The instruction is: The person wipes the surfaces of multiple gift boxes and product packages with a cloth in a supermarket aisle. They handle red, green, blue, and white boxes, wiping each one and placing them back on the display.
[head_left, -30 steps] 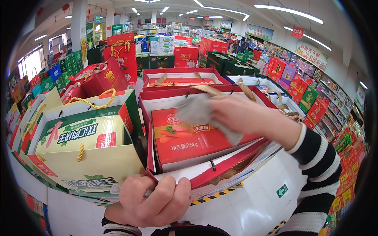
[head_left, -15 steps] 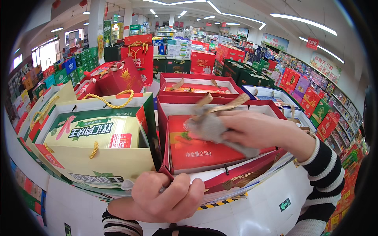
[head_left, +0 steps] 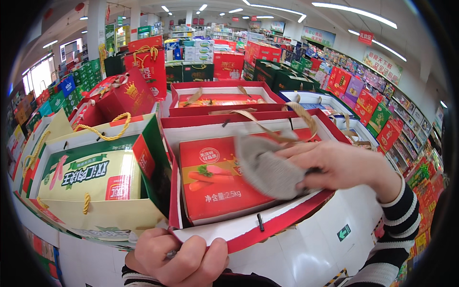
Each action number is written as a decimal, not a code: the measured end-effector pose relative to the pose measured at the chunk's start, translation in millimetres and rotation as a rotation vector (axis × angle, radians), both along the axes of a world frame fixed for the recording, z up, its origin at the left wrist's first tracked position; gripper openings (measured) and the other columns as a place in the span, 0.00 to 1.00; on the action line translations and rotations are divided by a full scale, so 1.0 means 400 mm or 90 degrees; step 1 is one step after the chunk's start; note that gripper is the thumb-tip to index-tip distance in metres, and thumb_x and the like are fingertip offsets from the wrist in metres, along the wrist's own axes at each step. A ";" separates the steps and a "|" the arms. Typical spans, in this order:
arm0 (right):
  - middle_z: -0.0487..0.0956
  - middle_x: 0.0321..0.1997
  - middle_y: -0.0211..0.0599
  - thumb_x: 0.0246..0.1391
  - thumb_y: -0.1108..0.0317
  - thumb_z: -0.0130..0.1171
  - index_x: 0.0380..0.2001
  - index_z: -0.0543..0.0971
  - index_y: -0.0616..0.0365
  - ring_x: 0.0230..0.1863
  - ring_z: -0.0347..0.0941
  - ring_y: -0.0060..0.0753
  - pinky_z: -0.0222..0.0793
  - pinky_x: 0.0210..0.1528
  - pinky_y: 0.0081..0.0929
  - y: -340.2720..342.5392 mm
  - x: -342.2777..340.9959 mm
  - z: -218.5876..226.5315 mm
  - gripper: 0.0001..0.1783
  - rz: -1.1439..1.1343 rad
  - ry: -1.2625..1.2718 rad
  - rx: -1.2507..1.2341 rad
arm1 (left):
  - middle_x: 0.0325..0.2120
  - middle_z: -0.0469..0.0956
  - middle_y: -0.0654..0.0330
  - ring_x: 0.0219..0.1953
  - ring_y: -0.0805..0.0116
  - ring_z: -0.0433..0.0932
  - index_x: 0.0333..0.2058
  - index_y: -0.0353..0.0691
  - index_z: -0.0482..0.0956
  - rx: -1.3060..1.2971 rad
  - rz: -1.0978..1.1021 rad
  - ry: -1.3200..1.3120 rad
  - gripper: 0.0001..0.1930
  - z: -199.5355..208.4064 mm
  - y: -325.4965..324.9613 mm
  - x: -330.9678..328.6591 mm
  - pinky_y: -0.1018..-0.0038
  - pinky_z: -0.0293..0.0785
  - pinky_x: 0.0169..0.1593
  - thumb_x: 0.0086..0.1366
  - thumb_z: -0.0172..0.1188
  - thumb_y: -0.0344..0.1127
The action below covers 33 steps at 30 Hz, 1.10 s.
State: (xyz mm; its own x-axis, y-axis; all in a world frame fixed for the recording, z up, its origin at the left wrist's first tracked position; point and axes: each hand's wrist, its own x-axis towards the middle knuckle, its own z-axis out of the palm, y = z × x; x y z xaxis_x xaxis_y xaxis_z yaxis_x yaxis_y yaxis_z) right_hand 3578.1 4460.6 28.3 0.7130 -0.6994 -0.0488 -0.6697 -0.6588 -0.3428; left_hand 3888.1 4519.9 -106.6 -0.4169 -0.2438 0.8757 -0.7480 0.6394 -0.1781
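My right hand (head_left: 330,165) holds a grey cloth (head_left: 272,170), slightly blurred, over a red carton (head_left: 210,191) with carrots pictured on it. That carton lies inside an open dark-red gift bag (head_left: 287,217) with white inner walls. Beside the cloth, a tan ribbon handle (head_left: 303,117) loops up. At the bag's near left corner my left hand (head_left: 181,258) is closed, its fingers curled at the rim. A bit of grey cloth shows between those fingers; the rest is hidden in the fist.
To the left stands a cream and green gift bag (head_left: 100,210) with yellow rope handles and a pale package inside. Behind is another red gift bag (head_left: 227,111); a blue-edged one (head_left: 320,103) sits to its right. Stacked boxes and shelves (head_left: 404,119) surround the display.
The grey cloth and my right hand have moved right across the carton, uncovering its carrot picture. The view has shifted; the dark-red bag's near edge now tilts, and my left hand remains at its corner.
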 end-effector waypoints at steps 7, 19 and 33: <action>0.81 0.49 0.49 0.58 0.70 0.59 0.48 0.78 0.64 0.50 0.79 0.48 0.74 0.53 0.40 0.007 -0.113 0.036 0.16 -0.348 0.161 -0.017 | 0.36 0.68 0.70 0.34 0.64 0.67 0.38 0.55 0.79 0.018 -0.006 -0.004 0.18 0.002 -0.004 0.002 0.70 0.70 0.35 0.45 0.70 0.40; 0.77 0.55 0.53 0.66 0.54 0.51 0.50 0.75 0.66 0.58 0.74 0.54 0.68 0.62 0.47 -0.122 0.257 -0.052 0.23 0.084 0.101 -0.142 | 0.29 0.70 0.60 0.28 0.60 0.65 0.34 0.45 0.78 -0.109 -0.085 0.034 0.19 0.004 -0.055 -0.009 0.63 0.61 0.31 0.38 0.64 0.38; 0.84 0.41 0.44 0.50 0.78 0.55 0.48 0.82 0.57 0.42 0.81 0.39 0.75 0.48 0.32 -0.015 -0.271 0.026 0.20 -0.139 -0.111 -0.222 | 0.40 0.76 0.53 0.46 0.55 0.74 0.45 0.31 0.77 0.031 0.012 0.143 0.18 -0.009 -0.034 -0.040 0.64 0.68 0.52 0.53 0.58 0.24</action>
State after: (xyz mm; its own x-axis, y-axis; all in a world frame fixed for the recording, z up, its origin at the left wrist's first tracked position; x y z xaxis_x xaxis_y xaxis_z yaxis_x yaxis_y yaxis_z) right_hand 3469.8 4454.5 38.8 0.5235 -0.7879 0.3243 -0.7576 -0.6046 -0.2459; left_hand 3872.0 4506.2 -110.3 -0.2087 -0.2944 0.9326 -0.7767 0.6293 0.0249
